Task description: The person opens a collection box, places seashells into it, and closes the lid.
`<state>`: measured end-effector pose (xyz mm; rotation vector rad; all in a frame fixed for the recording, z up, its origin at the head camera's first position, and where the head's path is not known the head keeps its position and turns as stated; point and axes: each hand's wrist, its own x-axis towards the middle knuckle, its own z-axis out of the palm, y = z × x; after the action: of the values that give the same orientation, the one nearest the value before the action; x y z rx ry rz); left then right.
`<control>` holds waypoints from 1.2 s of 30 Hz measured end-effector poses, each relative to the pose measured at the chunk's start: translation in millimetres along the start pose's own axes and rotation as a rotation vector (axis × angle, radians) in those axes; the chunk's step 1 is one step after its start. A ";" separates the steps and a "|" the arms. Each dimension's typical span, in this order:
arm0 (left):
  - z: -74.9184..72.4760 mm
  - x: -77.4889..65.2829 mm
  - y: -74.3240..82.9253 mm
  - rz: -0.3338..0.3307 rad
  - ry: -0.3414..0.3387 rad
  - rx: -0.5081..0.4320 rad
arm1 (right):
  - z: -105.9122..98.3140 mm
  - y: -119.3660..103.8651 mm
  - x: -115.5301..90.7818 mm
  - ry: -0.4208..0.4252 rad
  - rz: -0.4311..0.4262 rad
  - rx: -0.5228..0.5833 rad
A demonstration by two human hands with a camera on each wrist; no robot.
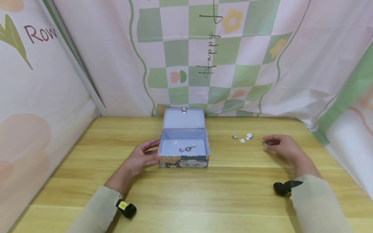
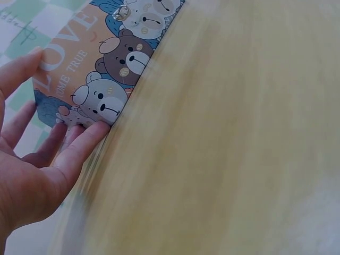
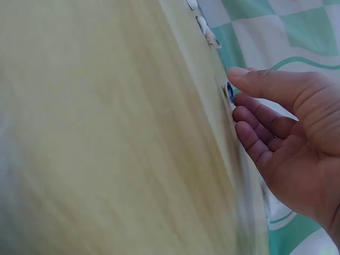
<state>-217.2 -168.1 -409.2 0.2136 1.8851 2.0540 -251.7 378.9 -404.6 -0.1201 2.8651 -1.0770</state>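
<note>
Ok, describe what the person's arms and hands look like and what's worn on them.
The left sleeve and right sleeve are plain pale beige. The left has a rounded black device with a yellow label; the right has a similar black unit. The left hand and right hand wear no gloves.

the left forearm [image 1: 118, 182] is slanting inward from a loose beige fabric sleeve [image 1: 94, 207], and the bare left hand [image 1: 138, 158] is holding its fingers [image 2: 49, 149] spread and nearly straight. the right forearm [image 1: 307, 166] is angling inward from a matching sleeve [image 1: 319, 200], and the bare right hand [image 1: 284, 146] is pinching, its thumb [image 3: 271, 86] facing curled fingertips [image 3: 246, 102].
</note>
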 end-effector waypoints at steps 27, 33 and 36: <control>0.1 -0.7 0.3 0.002 0.004 0.001 | -4.1 0.9 15.5 -0.014 -0.030 -0.124; -0.9 0.7 -1.1 0.001 0.007 0.009 | -4.2 2.2 15.3 -0.017 -0.033 -0.111; -1.7 1.9 -2.0 0.004 0.001 0.008 | -4.1 1.6 15.6 -0.020 -0.042 -0.092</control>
<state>-219.2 -168.9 -411.6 0.2193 1.8954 2.0497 -267.7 381.2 -403.3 -0.1963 2.9074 -0.9446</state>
